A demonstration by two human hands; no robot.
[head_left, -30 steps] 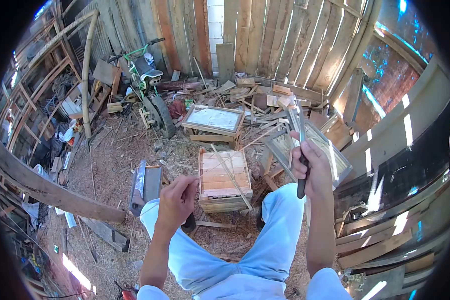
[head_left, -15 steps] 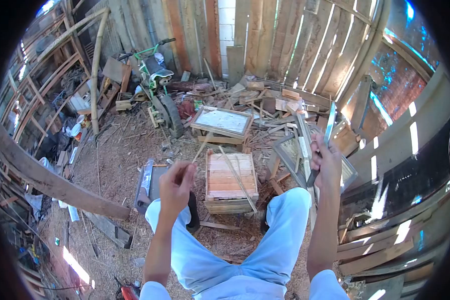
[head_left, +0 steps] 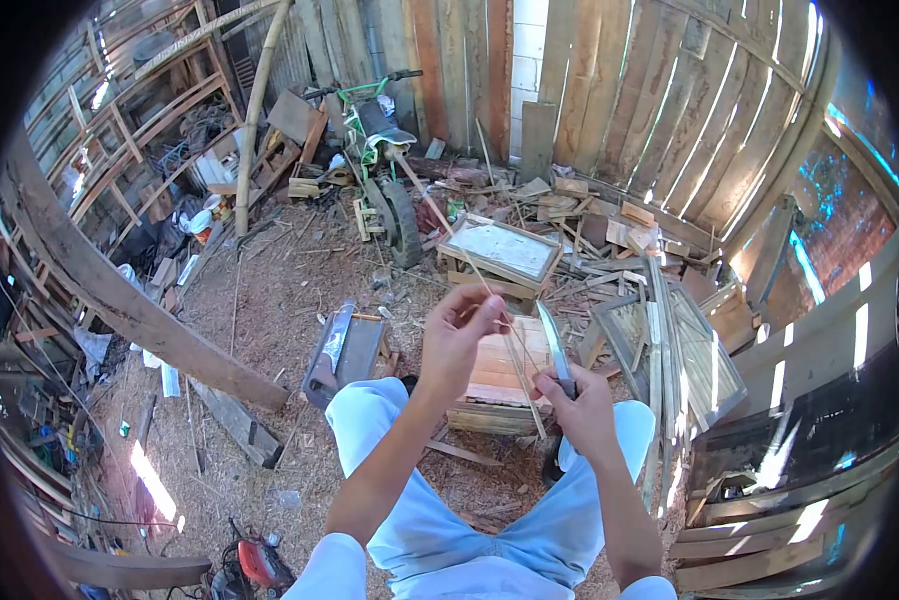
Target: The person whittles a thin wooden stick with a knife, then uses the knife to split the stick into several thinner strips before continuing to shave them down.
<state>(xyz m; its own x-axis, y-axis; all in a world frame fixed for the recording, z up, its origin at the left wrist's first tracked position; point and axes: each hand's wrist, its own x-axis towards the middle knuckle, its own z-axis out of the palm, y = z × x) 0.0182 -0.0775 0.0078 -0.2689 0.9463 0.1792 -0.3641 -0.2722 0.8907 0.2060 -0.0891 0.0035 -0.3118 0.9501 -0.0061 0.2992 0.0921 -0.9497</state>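
My left hand (head_left: 460, 335) is pinching a thin wooden strip (head_left: 440, 215), which slants from the upper left down toward the right hand. A knife (head_left: 551, 335) with a bright blade and dark handle is gripped in my right hand (head_left: 582, 412), blade pointing up. The strip's lower end comes close to the right fingers; whether they touch it I cannot tell. Below both hands stands a small slatted wooden box (head_left: 495, 416) between my knees. Another thin strip (head_left: 532, 405) lies slantwise across it.
A dark tray-like panel (head_left: 367, 348) with a shiny long piece on it lies by my left knee. Ahead are a green motorbike (head_left: 402, 225), a framed white panel (head_left: 505, 248) and scrap wood. A wooden beam (head_left: 150, 325) crosses at left; a red tool (head_left: 258, 565) lies low left.
Both hands have come together over the box, the knife moving left and down from the far right. The left hand's strip now reaches toward the knife. The view has turned slightly left.
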